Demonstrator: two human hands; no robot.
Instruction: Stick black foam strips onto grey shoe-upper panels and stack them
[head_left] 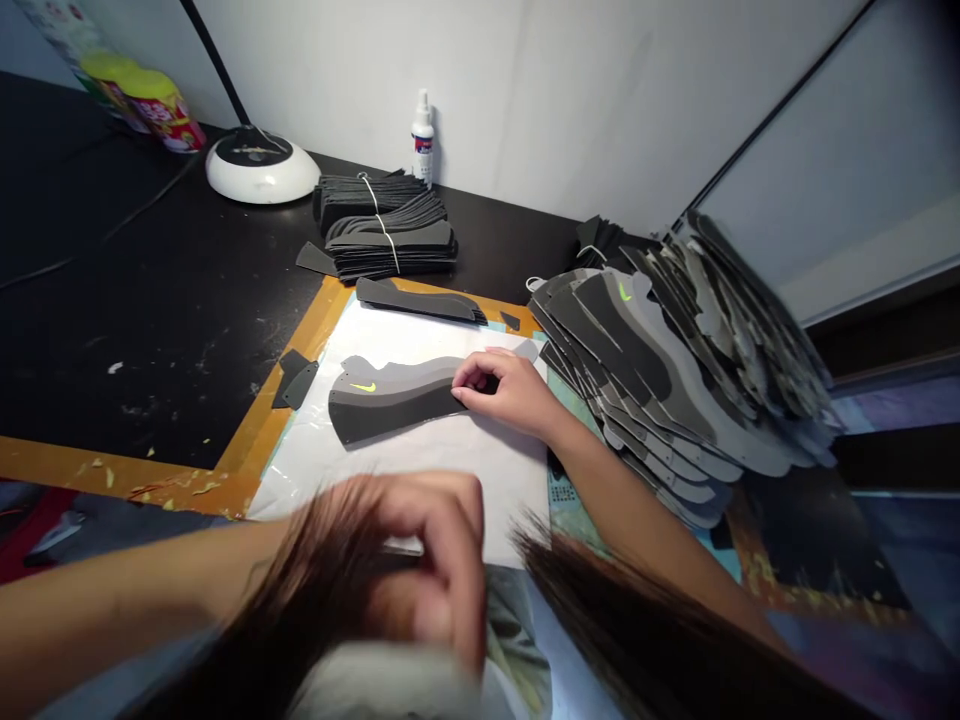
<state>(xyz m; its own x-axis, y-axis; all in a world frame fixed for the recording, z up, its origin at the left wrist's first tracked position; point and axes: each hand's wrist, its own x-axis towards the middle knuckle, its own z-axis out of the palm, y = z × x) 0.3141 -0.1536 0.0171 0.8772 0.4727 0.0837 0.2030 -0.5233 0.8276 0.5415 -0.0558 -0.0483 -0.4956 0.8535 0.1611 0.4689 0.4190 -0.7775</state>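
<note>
"Which hand is nearer?"
"The left hand (454, 535), blurred, fingers curled; I can't tell whether it holds anything."
"And the shoe-upper panel (401, 383) with the yellow-green swoosh (364, 387)?"
"Beyond that hand, apart from it, flat on white paper (517, 495). The right hand (506, 388) touches its right part, thumb and bent fingertips close together; whether they pinch it, I can't tell."
"Farther back?"
"Loose dark pieces (420, 301), then tied bundles (394, 245), then a spray bottle (423, 145)."
</note>
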